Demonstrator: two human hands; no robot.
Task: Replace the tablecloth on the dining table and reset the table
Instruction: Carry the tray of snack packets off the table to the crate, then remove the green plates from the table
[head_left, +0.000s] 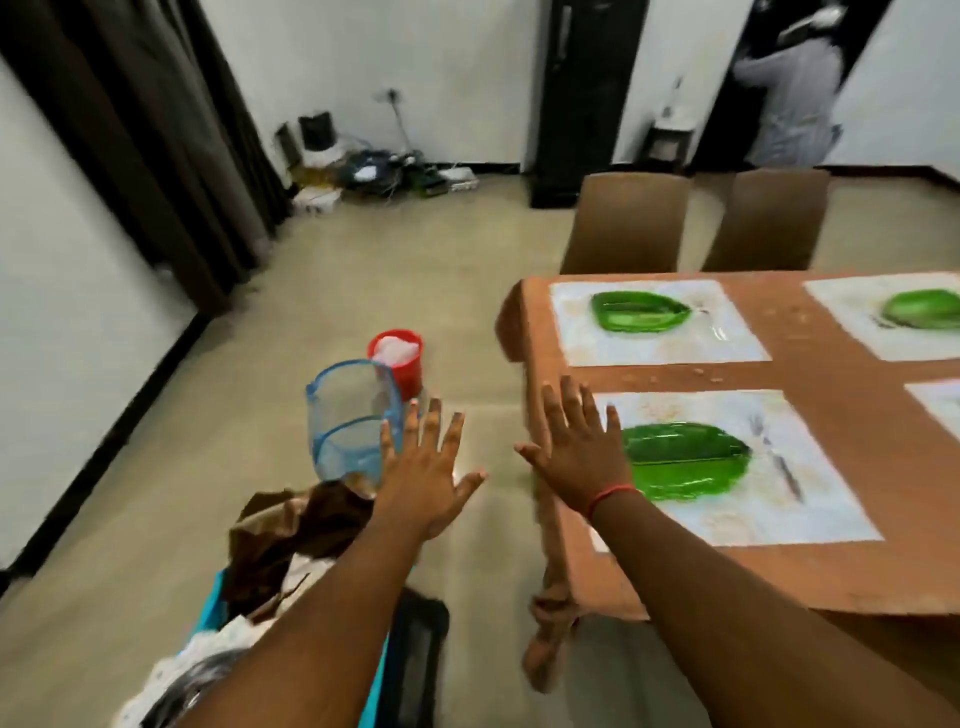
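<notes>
both hands are spread wide, holding nothing: left hand (423, 475) over the floor, right hand (579, 449) at the tabletop (841, 374) edge, likely to start clearing leaf plates (685, 460) off the orange tablecloth (540, 332).

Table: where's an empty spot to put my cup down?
On the table, bare cloth runs in a strip between the far placemat and the near placemat, and along the near edge. The placemats are taken by green leaf plates.
</notes>
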